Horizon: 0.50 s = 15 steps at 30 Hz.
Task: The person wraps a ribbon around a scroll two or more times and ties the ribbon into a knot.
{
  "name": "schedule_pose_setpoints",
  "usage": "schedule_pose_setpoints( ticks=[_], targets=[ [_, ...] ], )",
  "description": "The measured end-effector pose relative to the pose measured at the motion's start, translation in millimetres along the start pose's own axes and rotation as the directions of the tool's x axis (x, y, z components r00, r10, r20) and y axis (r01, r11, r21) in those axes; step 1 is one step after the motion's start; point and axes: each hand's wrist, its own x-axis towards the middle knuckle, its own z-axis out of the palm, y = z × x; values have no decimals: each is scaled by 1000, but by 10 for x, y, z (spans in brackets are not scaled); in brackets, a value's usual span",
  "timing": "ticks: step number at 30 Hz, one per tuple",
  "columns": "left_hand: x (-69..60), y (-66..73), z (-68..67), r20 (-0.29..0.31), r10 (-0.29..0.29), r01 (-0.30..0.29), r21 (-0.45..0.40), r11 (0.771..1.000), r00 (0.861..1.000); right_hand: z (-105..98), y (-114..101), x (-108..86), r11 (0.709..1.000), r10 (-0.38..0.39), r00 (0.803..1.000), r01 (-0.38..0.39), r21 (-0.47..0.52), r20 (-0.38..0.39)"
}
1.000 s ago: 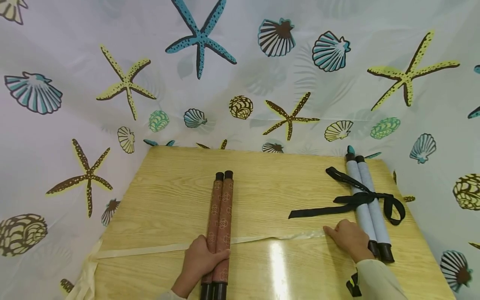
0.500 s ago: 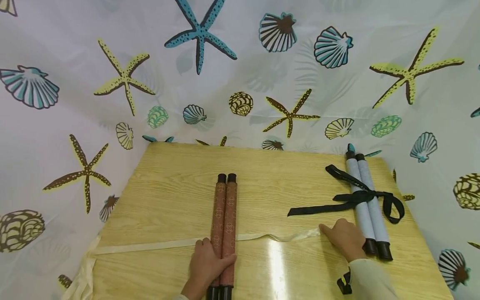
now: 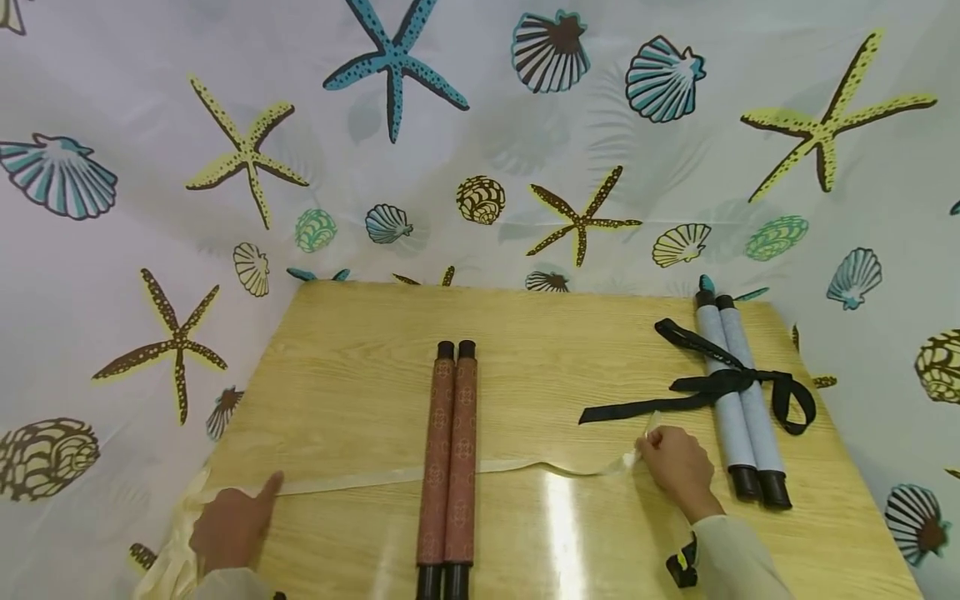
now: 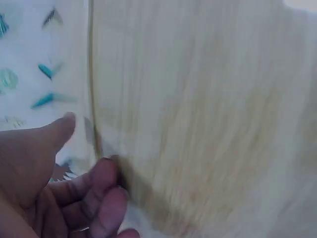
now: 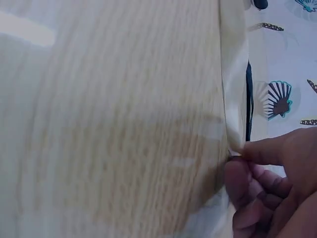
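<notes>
Two brown patterned rolls [image 3: 450,458] with black ends lie side by side, upright in the head view, across a thin cream ribbon [image 3: 352,481]. My right hand [image 3: 678,468] pinches the ribbon's right part between thumb and fingertips; in the right wrist view the ribbon [image 5: 234,74] runs up from the pinch of the hand [image 5: 277,183]. My left hand [image 3: 231,525] is at the ribbon's left part, near the table's left edge, thumb extended. In the left wrist view the hand [image 4: 64,183] has its thumb apart from bent fingers; whether they touch the ribbon is unclear.
At the right lie two pale blue rolls [image 3: 738,400] tied with a black ribbon [image 3: 720,382], its tail reaching left. A bunched cream cloth [image 3: 174,550] hangs at the left table edge. A small black item [image 3: 682,567] sits beside my right sleeve. Patterned fabric [image 3: 450,242] surrounds the wooden table [image 3: 360,358].
My left hand has let go of the brown rolls and moved left to the ribbon's other side. My right hand still pinches the ribbon, whose short end now sticks up above the fingers.
</notes>
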Motion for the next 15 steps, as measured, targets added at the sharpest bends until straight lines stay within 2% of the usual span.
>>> schedule_pose_setpoints(
  ticks=[2,4,5,7,8,9,10,11,12,13,14,15],
  targets=[
    [174,-98,-34,-26,-21,20,-56,998,999,-8,12,13,996,-25,999,28,83,-46],
    [297,-124,-42,-59,-24,17,-118,993,998,-32,19,49,976,-44,994,64,208,-98],
    [340,-117,-38,-89,-20,7,-150,989,996,-54,18,76,958,-43,992,75,278,-119],
    [385,-71,-23,-161,-22,-19,-250,968,987,-116,11,135,899,-38,990,94,428,-138],
    [389,-23,-16,-171,-32,-33,-366,930,985,-155,1,164,860,-32,990,97,502,-137],
    [387,33,-11,-172,-44,-47,-491,870,984,-200,-15,193,812,-31,992,98,575,-124],
    [378,95,-13,-156,-56,-57,-636,770,986,-250,-31,218,764,-32,994,90,639,-102],
    [363,161,-16,-134,-69,-60,-772,633,989,-298,-54,240,711,-37,996,85,698,-84],
    [343,233,-28,-99,-75,-53,-882,468,992,-346,-77,262,661,-52,997,81,746,-62],
    [322,309,-47,-58,-74,-32,-949,312,996,-394,-104,281,615,-68,997,79,785,-47],
    [307,389,-73,-2,-66,9,-986,167,998,-440,-126,302,576,-83,996,77,814,-36],
    [293,468,-102,39,-46,42,-997,70,998,-487,-148,317,541,-97,995,78,838,-30]
  ],
)
